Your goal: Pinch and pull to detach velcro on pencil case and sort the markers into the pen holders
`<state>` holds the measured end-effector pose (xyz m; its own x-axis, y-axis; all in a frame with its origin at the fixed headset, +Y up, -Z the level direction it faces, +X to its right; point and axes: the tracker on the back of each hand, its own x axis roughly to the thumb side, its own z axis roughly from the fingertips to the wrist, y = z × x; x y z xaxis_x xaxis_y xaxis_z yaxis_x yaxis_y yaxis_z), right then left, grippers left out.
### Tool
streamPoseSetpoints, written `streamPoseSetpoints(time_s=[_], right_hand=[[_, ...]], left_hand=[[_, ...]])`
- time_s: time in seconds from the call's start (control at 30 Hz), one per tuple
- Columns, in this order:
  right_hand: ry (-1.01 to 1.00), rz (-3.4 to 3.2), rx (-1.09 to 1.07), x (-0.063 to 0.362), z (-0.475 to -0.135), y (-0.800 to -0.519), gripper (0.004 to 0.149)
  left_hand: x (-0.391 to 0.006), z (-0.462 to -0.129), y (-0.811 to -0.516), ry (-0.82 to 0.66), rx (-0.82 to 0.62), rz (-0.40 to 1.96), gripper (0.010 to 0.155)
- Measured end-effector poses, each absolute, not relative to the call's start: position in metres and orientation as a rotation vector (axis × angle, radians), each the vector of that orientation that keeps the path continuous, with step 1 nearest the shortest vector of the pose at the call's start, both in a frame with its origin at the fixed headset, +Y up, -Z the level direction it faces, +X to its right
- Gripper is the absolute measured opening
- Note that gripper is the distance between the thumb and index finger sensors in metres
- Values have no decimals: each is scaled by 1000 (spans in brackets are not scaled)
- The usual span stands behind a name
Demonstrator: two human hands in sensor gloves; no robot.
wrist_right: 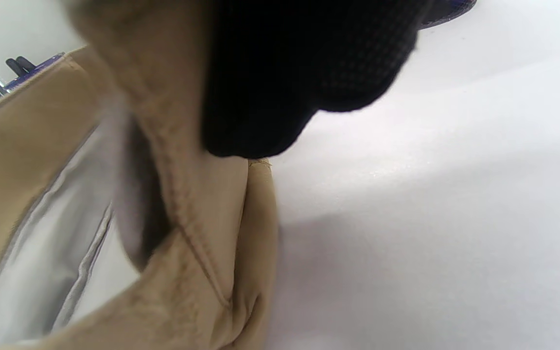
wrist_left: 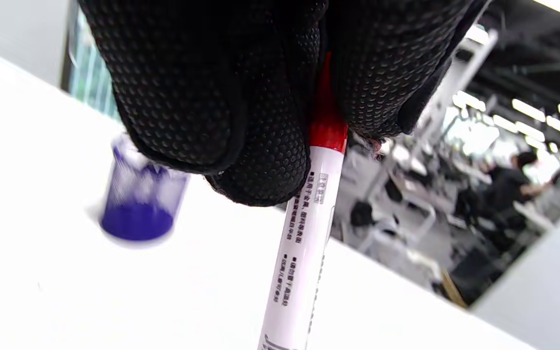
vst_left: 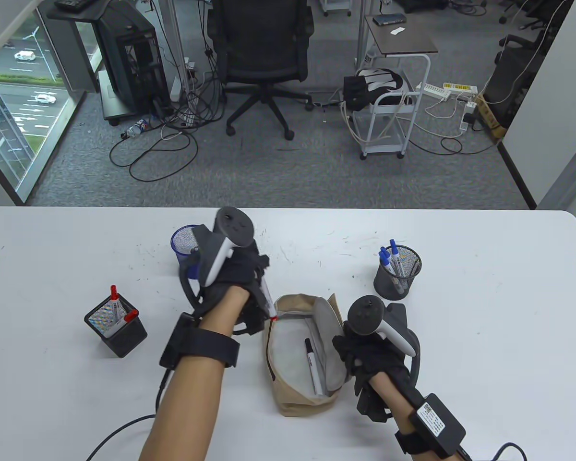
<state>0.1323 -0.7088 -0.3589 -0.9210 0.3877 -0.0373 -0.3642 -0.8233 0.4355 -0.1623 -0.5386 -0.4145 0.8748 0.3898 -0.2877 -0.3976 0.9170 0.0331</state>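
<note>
A beige pencil case point(vst_left: 295, 398) lies open at the table's front centre, with a black-capped marker point(vst_left: 313, 366) inside on its grey lining. My left hand point(vst_left: 259, 283) hovers over the case's far left corner, its fingers point(wrist_left: 221, 97) gripping a white marker with a red cap point(vst_left: 268, 300) point(wrist_left: 304, 233) that points down toward the case. My right hand point(vst_left: 349, 357) pinches the case's right rim, and its finger point(wrist_right: 285, 87) presses on the beige fabric point(wrist_right: 202, 243).
A blue mesh holder point(vst_left: 182, 242) point(wrist_left: 139, 204) stands behind the left hand. A black round holder point(vst_left: 397, 281) with blue markers is at right. A black square holder point(vst_left: 117, 333) with red markers is at left. The table's far edge borders an office floor.
</note>
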Motion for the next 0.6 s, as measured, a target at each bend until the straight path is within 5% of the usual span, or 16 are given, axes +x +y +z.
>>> streamPoseSetpoints(time_s=[0.27, 0.6], right_hand=[[618, 2679, 77, 132, -359, -709, 58], [619, 2679, 79, 131, -359, -709, 58]], left_hand=[[-272, -390, -524, 568, 99, 240, 50], [-320, -372, -560, 719, 101, 87, 51]])
